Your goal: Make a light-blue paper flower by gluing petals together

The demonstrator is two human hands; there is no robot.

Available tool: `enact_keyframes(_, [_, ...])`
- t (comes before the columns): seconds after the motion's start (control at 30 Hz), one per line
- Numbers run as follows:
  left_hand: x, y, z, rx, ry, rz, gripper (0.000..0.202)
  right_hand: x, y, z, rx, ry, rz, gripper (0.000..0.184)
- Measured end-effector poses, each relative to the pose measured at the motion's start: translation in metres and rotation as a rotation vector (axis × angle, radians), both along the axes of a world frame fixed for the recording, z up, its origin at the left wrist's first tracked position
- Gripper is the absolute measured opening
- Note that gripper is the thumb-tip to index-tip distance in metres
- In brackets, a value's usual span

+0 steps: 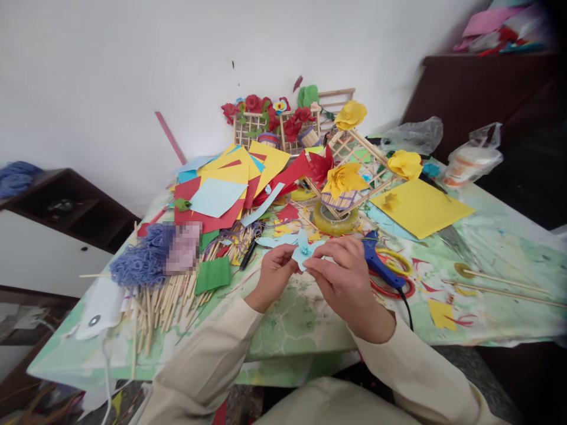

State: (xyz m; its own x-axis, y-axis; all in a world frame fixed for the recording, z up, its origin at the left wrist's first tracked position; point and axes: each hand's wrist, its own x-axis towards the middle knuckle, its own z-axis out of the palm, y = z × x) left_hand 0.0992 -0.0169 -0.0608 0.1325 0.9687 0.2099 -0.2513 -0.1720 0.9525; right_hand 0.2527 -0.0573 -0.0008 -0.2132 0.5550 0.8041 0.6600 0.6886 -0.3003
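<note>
Fingertips (287, 264) of both hands are pressed together on a small light-blue paper flower (305, 250). The left hand (274, 274) pinches its left edge and the right hand (343, 278) its right, just above the near middle of the table (301, 319). The petals already fan out from a folded centre, so the shaping looks well along. It seems not yet mounted on anything, unlike the yellow flowers (345, 177) on the stick lattice (372, 156) farther back (those look finished). Just right of the hands lies a blue glue gun (378, 262), with a tape roll (335, 221) beyond. Coloured paper sheets (221, 189) pile up far left, and wooden sticks (163, 301) and blue yarn (142, 260) lie near left. The table wears a green patterned cover. Behind it stand a white wall (133, 71), a dark shelf (66, 206) left and a dark cabinet (478, 88) right.
</note>
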Motion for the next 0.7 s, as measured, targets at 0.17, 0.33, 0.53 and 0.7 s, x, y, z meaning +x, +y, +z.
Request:
enact_keyframes(0.17, [0.000,0.003,0.000,0.008,-0.032,0.027,0.020,-0.001,-0.003,0.002,0.018,-0.008,-0.002,0.005])
enact_keyframes(0.33, [0.004,0.004,0.009,-0.062,-0.212,0.028,0.027,0.007,-0.003,0.001,0.060,0.045,-0.059,0.012])
enact_keyframes(0.53, [0.005,0.004,0.010,-0.099,-0.213,0.003,0.032,0.013,0.011,-0.003,0.045,-0.019,-0.099,0.032])
enact_keyframes(0.7, [0.004,0.003,0.005,-0.094,-0.182,-0.026,0.032,0.010,0.014,-0.003,0.066,-0.025,-0.078,0.021])
